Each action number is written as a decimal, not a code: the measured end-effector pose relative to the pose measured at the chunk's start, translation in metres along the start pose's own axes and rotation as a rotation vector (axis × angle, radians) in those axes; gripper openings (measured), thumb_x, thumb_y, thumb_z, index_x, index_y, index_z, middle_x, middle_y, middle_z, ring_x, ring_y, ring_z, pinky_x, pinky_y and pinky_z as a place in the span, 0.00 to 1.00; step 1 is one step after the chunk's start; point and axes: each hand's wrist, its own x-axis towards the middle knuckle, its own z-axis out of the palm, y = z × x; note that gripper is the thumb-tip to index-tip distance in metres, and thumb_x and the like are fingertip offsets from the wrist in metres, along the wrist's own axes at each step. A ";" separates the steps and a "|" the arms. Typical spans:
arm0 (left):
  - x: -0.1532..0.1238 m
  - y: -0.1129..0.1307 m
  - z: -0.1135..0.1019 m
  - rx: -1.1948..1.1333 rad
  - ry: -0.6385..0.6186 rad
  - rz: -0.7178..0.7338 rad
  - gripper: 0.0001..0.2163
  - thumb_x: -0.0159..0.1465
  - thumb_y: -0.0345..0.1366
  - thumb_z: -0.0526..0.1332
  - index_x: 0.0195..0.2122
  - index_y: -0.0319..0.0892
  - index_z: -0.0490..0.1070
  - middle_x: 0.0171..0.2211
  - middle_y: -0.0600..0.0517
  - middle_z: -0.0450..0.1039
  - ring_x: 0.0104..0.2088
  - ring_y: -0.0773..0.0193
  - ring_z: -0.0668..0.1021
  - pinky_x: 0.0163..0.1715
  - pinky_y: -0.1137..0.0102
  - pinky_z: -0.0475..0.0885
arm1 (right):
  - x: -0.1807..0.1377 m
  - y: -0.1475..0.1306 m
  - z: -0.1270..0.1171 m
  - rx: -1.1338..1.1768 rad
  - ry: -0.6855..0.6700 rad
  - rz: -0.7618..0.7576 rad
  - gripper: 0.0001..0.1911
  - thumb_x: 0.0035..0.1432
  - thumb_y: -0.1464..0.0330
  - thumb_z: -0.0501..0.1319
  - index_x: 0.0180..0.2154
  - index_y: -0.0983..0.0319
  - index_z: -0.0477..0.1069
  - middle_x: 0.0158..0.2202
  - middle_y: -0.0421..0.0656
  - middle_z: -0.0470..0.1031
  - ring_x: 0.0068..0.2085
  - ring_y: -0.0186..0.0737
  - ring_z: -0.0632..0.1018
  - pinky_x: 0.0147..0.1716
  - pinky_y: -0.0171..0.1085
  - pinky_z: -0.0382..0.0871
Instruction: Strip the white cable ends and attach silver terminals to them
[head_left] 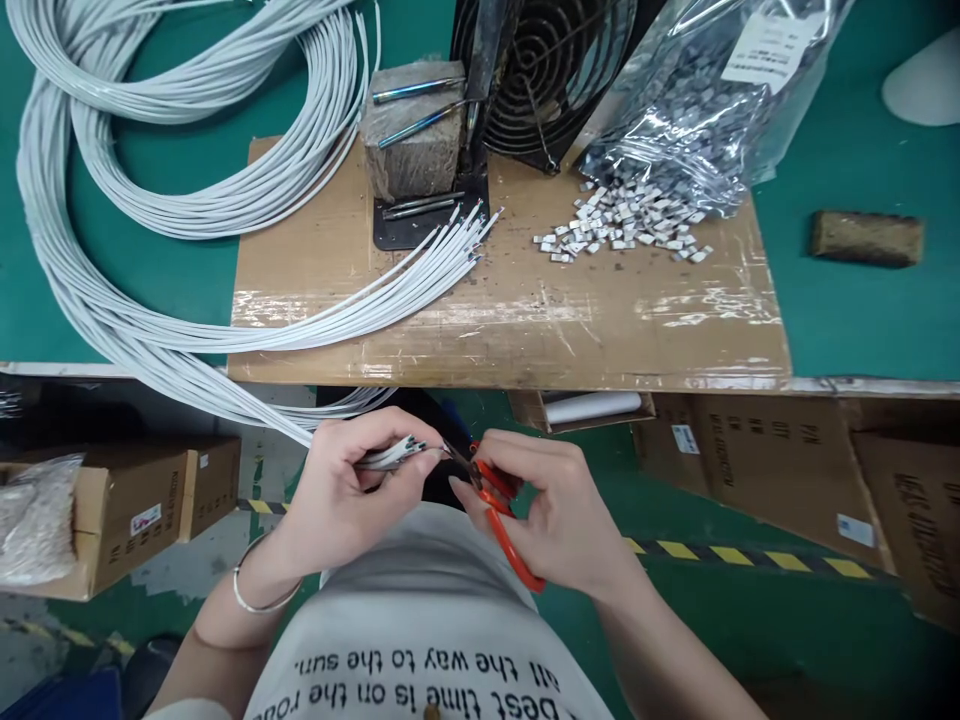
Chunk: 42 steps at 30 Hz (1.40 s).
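My left hand (pixel 367 485) is closed around the end of a bundle of white cables (pixel 386 457), whose tips point right. In my right hand (pixel 551 505) is a pair of scissors (pixel 517 545) with red-orange handles; the blades meet the cable ends at my left fingertips. Whether the blades are open or closed on a wire I cannot tell. The bundle runs up over the table edge into long coils of white cable (pixel 187 205). Another group of cable ends (pixel 450 250) lies fanned out on the cardboard sheet (pixel 570 320).
A soldering stand with a worn block (pixel 412 130) stands before a black fan (pixel 547 70). Small white connectors (pixel 630 220) spill from a clear plastic bag (pixel 697 110). A brown block (pixel 868 238) lies right. Cardboard boxes (pixel 780 470) stand below the table on both sides.
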 end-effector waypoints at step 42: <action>0.002 -0.004 -0.006 -0.270 -0.045 -0.172 0.06 0.74 0.38 0.69 0.45 0.42 0.85 0.29 0.51 0.80 0.25 0.67 0.74 0.24 0.73 0.67 | -0.005 0.009 0.004 -0.056 0.479 0.093 0.26 0.67 0.71 0.65 0.21 0.59 0.54 0.19 0.34 0.52 0.22 0.31 0.53 0.21 0.38 0.47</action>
